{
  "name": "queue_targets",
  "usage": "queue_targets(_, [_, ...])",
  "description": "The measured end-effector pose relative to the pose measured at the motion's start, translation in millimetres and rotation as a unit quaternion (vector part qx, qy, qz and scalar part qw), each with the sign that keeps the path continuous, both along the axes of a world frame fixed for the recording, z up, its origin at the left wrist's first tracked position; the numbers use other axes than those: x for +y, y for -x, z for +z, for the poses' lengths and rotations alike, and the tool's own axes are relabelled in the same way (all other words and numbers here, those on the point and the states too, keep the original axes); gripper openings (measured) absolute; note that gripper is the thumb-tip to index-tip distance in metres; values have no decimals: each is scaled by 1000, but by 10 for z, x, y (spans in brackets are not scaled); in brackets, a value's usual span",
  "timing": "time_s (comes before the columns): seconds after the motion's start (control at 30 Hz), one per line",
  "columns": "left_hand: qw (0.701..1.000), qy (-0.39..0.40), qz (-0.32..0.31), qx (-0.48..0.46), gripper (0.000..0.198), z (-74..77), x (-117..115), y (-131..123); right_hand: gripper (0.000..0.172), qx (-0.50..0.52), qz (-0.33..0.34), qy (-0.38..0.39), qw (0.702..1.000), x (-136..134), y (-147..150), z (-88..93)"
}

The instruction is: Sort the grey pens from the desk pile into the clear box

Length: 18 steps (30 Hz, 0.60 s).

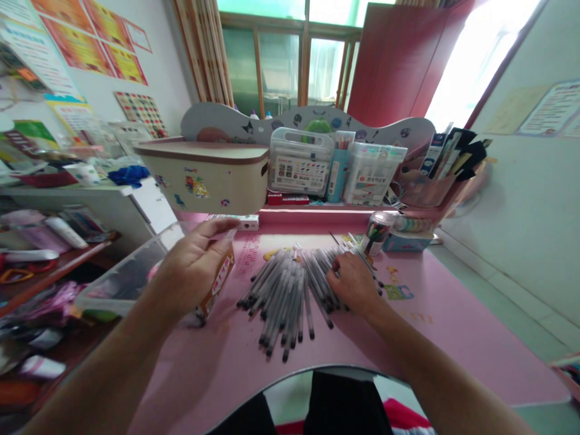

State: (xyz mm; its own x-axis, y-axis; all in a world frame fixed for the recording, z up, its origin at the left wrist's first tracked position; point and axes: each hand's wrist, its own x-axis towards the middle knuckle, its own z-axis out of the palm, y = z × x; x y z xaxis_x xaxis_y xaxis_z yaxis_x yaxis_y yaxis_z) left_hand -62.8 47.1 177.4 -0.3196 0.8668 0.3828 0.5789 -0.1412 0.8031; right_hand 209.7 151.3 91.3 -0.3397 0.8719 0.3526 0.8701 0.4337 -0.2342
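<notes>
A fanned-out heap of slim clear pens with dark tips [283, 296] lies on the pink desk [457, 326], and a second bunch spreads just to its right. My right hand [356, 283] rests over that right bunch, its fingers curled and pinched on some of the pens. On the left, my left hand [197, 263] is closed over the top of a small brown box [222, 275] with a pale label; its fingers stretch across the upper edge and hide much of the box. Behind that wrist sits a clear plastic bin [122, 278].
A lidded cream storage box [212, 181], marker cases [299, 166] and a pen holder [426, 187] line the raised shelf. Below stand a can of pens [378, 232] and a blue box [408, 241]. Cluttered shelves [54, 266] flank the left side.
</notes>
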Motion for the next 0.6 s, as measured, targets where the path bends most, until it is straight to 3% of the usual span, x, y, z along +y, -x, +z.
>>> queue_targets(0.07, [996, 43, -78, 13, 33, -32, 5, -311, 5, 107, 13, 20, 994, 4, 1, 35])
queue_targets(0.13, [985, 81, -151, 26, 30, -106, 30, -599, 6, 243, 44, 108, 963, -4, 7, 60])
queue_targets(0.17, [980, 87, -177, 39, 29, -156, 49, -724, 8, 313, 64, 177, 931, -13, 12, 67])
queue_targets(0.23, [970, 100, -215, 55, 28, -270, 94, -925, 15, 437, 97, 319, 835, -39, 25, 69])
queue_targets(0.33, [967, 119, -223, 29, 28, -439, 157, -1104, 24, 544, 117, 443, 702, -85, 47, 54])
queue_targets(0.43, [979, 80, -188, 19, 35, -584, 197, -1169, 29, 598, 142, 494, 615, -123, 71, 44])
queue_targets(0.53, [982, -19, -168, 86, 51, -724, 229, -1157, 29, 620, 171, 521, 560, -153, 90, 53])
queue_targets(0.6, [969, -77, -183, 145, 55, -810, 256, -1122, 28, 621, 171, 527, 555, -170, 98, 62])
